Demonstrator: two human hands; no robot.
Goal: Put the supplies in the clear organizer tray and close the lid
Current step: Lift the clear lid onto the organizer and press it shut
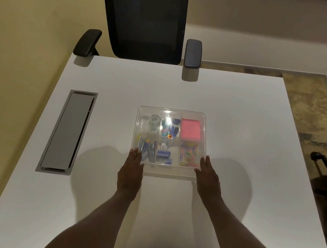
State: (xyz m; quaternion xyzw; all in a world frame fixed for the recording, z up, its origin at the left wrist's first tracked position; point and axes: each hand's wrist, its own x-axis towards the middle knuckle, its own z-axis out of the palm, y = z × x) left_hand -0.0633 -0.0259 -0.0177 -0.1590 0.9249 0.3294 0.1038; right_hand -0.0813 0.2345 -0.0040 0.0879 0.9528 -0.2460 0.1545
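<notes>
We found the clear organizer tray sitting flat near the middle of the white desk, with its lid down over the compartments. The tray was close to square, so we could not assign it a long axis; its edges ran roughly parallel to the desk edges.

Left hand: fingers extended and held together, flat, fingertips touching the tray's near-left corner. Right hand: same posture, fingers straight and together, fingertips resting on the tray's near-right corner. Neither hand was curled around anything; both lay palm-down, pressed against the tray's near edge. We could not tell whether the fingertips bore on the lid or only on the rim.

Contents seen through the lid, placed relative to the tray: a pink sticky-note pad in the far-right compartment; coloured paper clips in the near-right compartment; blue staple boxes near-centre; blue and silver strips, probably staples, near-left; clear round items far-left; small blue and teal pieces far-centre. We read no label or writing; print on the boxes was too small.

Left of the tray, well apart, a grey cable hatch was set into the desk, its long axis running away from us. Beyond the tray, a black mesh office chair stood at the desk's far edge.
</notes>
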